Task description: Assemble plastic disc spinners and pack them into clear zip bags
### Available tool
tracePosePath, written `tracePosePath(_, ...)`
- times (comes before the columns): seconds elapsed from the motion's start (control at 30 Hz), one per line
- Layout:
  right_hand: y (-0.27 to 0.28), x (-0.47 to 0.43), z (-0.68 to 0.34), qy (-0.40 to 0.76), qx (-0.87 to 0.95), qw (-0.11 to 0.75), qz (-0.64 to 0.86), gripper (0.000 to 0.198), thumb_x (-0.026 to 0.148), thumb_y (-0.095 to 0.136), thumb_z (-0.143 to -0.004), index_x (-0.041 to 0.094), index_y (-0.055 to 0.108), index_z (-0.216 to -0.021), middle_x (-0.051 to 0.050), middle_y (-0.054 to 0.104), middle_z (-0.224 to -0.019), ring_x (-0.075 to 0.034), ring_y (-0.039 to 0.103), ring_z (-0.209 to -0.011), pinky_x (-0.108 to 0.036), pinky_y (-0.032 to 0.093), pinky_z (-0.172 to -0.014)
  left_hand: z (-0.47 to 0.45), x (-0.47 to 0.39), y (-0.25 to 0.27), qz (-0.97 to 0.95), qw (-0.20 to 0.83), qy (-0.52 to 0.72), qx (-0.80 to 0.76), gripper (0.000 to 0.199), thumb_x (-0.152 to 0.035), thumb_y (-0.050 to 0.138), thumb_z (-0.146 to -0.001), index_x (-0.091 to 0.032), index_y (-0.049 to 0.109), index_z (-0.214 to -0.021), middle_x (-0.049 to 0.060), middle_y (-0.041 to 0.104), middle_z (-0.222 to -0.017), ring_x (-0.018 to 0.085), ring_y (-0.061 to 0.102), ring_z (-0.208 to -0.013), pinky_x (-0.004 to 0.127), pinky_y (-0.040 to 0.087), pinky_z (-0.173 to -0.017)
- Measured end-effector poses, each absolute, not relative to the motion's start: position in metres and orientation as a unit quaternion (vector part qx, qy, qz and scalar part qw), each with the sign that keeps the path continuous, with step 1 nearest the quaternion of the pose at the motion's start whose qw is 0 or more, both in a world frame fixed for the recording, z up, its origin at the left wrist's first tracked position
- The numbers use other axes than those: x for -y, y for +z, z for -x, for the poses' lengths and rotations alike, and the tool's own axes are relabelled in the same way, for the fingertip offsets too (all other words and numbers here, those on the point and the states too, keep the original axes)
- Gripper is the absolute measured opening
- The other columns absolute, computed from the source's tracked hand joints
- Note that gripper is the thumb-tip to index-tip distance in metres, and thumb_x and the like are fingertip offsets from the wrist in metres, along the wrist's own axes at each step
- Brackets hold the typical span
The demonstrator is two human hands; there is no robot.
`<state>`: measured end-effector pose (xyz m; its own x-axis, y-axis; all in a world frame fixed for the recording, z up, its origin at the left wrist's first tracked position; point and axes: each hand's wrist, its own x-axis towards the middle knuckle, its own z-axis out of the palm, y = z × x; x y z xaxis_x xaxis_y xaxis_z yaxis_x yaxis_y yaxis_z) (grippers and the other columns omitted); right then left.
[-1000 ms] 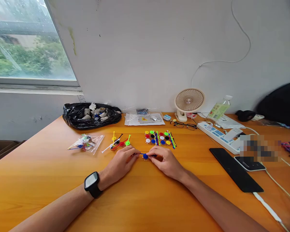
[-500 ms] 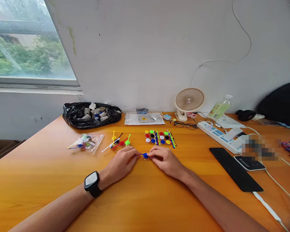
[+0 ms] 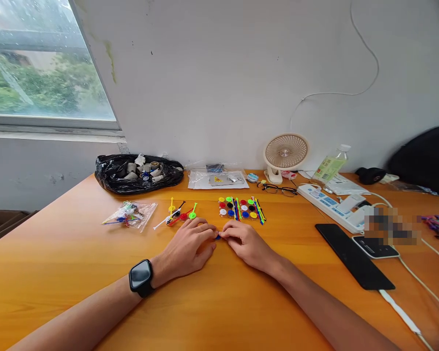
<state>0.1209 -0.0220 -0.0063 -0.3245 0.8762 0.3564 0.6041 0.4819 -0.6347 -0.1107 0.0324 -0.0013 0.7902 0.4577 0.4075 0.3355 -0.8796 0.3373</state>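
Close in front of me on the table is a small blue arrow spinner (image 3: 218,237), mostly covered by fingers. My right hand (image 3: 247,243) pinches its right side between thumb and fingertips. From the left, my left hand (image 3: 190,243) reaches over it, fingers stretched out and fingertips against the blue piece, the thumb held apart below. Just beyond my left hand lie assembled arrow spinners (image 3: 183,216) in yellow, black, white, red and green. Behind my right hand are rows of coloured round discs (image 3: 245,208) and bundled plastic arrows (image 3: 258,210).
A clear bag of spinner parts (image 3: 129,217) lies left. Behind stand a black plastic bag (image 3: 106,175), a beige fan (image 3: 286,152), eyeglasses (image 3: 278,188) and a tilted bottle (image 3: 331,165). A power strip (image 3: 327,204) and black phone (image 3: 354,256) with cables occupy the right.
My left hand has shifted right over the blue spinner, its fingers stretching out and its thumb moving away. My right hand stays pinched on the piece, which is now more hidden.
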Motion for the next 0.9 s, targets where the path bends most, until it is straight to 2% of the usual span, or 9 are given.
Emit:
tracePosePath(0.1, 0.002, 0.024, -0.123, 0.181, 0.768, 0.354, 0.501, 0.015, 0.022, 0.062, -0.1, 0.024, 0.076, -0.108, -0.006, 0.072, -0.11, -0.022, 0.066, -0.101, -0.034, 0.05, -0.093, 0.111, -0.032, -0.004, -0.936, 0.116, 0.252, -0.215, 0.022, -0.025, 0.062, -0.097, -0.025, 0.065, -0.118, 0.006, 0.071, -0.128, 0.029, 0.058, -0.12, 0.047, 0.05, -0.103)
tracePosePath(0.17, 0.006, 0.024, -0.125, 0.173, 0.729, 0.376, 0.546, 0.02, 0.032, 0.062, -0.102, 0.024, 0.074, -0.116, -0.007, 0.072, -0.111, -0.02, 0.066, -0.089, -0.034, 0.052, -0.084, 0.111, -0.031, -0.004, -0.935, 0.111, 0.26, -0.215, 0.026, -0.026, 0.064, -0.096, -0.026, 0.065, -0.122, 0.006, 0.069, -0.133, 0.029, 0.056, -0.124, 0.049, 0.049, -0.106)
tracePosePath(0.23, 0.009, 0.023, -0.126, 0.176, 0.68, 0.394, 0.593, 0.03, 0.041, 0.061, -0.102, 0.022, 0.072, -0.122, -0.006, 0.071, -0.098, -0.017, 0.06, -0.07, -0.032, 0.049, -0.068, 0.111, -0.031, -0.003, -0.932, 0.11, 0.269, -0.218, 0.029, -0.029, 0.064, -0.097, -0.027, 0.064, -0.126, 0.006, 0.066, -0.138, 0.029, 0.054, -0.126, 0.049, 0.048, -0.109)
tracePosePath(0.37, 0.02, 0.026, -0.125, 0.394, 0.586, 0.407, 0.578, 0.052, 0.06, 0.052, -0.102, 0.02, 0.066, -0.131, 0.007, 0.043, -0.054, -0.013, 0.034, -0.044, -0.026, 0.037, -0.047, 0.114, -0.03, 0.001, -0.909, 0.109, 0.322, -0.242, 0.036, -0.027, 0.058, -0.101, -0.026, 0.057, -0.138, 0.009, 0.064, -0.137, 0.029, 0.053, -0.126, 0.05, 0.044, -0.112)
tracePosePath(0.43, 0.027, 0.029, -0.124, 0.517, 0.526, 0.439, 0.513, 0.055, 0.064, 0.043, -0.104, 0.02, 0.066, -0.128, 0.011, 0.027, -0.048, -0.012, 0.019, -0.041, -0.024, 0.029, -0.041, 0.117, -0.031, 0.003, -0.889, 0.102, 0.36, -0.265, 0.037, -0.025, 0.054, -0.104, -0.025, 0.054, -0.141, 0.01, 0.063, -0.136, 0.029, 0.053, -0.127, 0.05, 0.043, -0.112)
tracePosePath(0.5, 0.032, 0.029, -0.125, 0.539, 0.49, 0.495, 0.474, 0.051, 0.063, 0.043, -0.105, 0.02, 0.066, -0.122, 0.012, 0.023, -0.048, -0.011, 0.013, -0.042, -0.022, 0.023, -0.04, 0.119, -0.032, 0.003, -0.874, 0.096, 0.381, -0.285, 0.036, -0.024, 0.052, -0.104, -0.024, 0.053, -0.14, 0.01, 0.062, -0.136, 0.029, 0.052, -0.128, 0.048, 0.043, -0.112)
tracePosePath(0.6, 0.031, 0.026, -0.129, 0.479, 0.499, 0.529, 0.492, 0.043, 0.058, 0.051, -0.104, 0.019, 0.068, -0.113, 0.011, 0.03, -0.048, -0.01, 0.019, -0.042, -0.022, 0.024, -0.042, 0.12, -0.036, 0.002, -0.868, 0.092, 0.378, -0.308, 0.033, -0.026, 0.052, -0.105, -0.025, 0.055, -0.138, 0.009, 0.063, -0.136, 0.028, 0.052, -0.127, 0.047, 0.044, -0.109)
tracePosePath(0.73, 0.021, 0.019, -0.135, 0.406, 0.55, 0.497, 0.534, 0.041, 0.057, 0.051, -0.103, 0.019, 0.067, -0.108, 0.008, 0.041, -0.048, -0.011, 0.033, -0.044, -0.023, 0.03, -0.046, 0.124, -0.047, 0.002, -0.862, 0.041, 0.354, -0.362, 0.032, -0.032, 0.053, -0.105, -0.026, 0.056, -0.136, 0.009, 0.064, -0.135, 0.031, 0.053, -0.125, 0.05, 0.044, -0.105)
tracePosePath(0.9, 0.015, 0.015, -0.138, 0.379, 0.581, 0.475, 0.542, 0.044, 0.057, 0.049, -0.103, 0.017, 0.067, -0.107, 0.008, 0.043, -0.047, -0.012, 0.038, -0.043, -0.025, 0.033, -0.049, 0.138, -0.068, -0.004, -0.837, -0.02, 0.299, -0.457, 0.047, -0.053, 0.058, -0.1, -0.024, 0.055, -0.138, 0.014, 0.062, -0.138, 0.038, 0.053, -0.125, 0.057, 0.042, -0.103)
